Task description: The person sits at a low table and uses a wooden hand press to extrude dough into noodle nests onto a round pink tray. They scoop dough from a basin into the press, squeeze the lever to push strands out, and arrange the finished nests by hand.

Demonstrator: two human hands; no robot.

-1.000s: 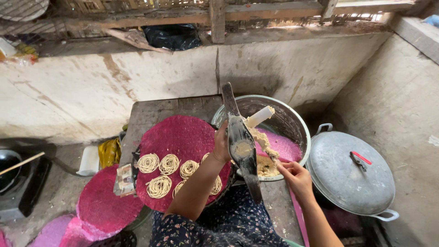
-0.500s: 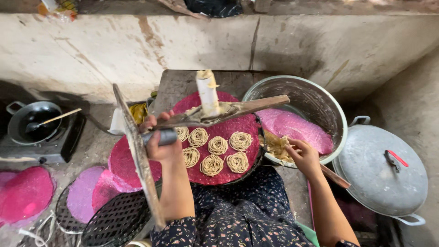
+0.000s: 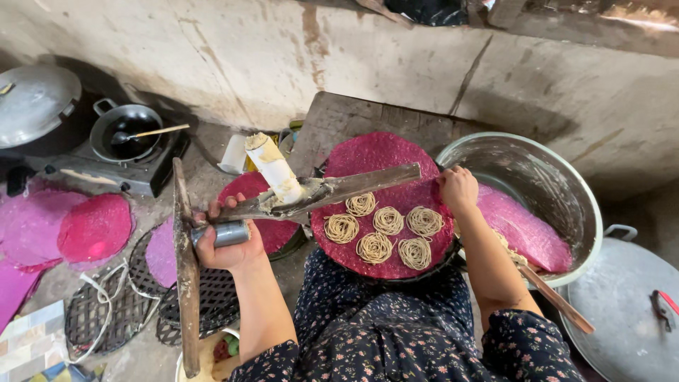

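My left hand [image 3: 228,246] grips the metal cylinder [image 3: 225,233] of a wooden noodle press [image 3: 339,189], held level to the left of my lap. A white dough-smeared plunger [image 3: 272,168] sticks up from the press, and one long handle [image 3: 185,276] points back toward me. On my lap lies a round pink mat [image 3: 375,152] with several coils of pale noodles [image 3: 387,221]. My right hand [image 3: 458,188] sits at the mat's right edge, fingers curled over it, just past the tip of the upper handle.
A big metal bowl [image 3: 548,180] at the right holds dough and another pink mat [image 3: 523,230], with a wooden stick [image 3: 559,301] leaning out. A metal lid [image 3: 626,318] lies beyond it. To the left are a stove with a pan [image 3: 126,131], pink mats [image 3: 95,226] and black woven mats [image 3: 117,311].
The press has swung from over the bowl to the left side and now lies level. My right hand left the dough in the bowl and came to the mat's edge.
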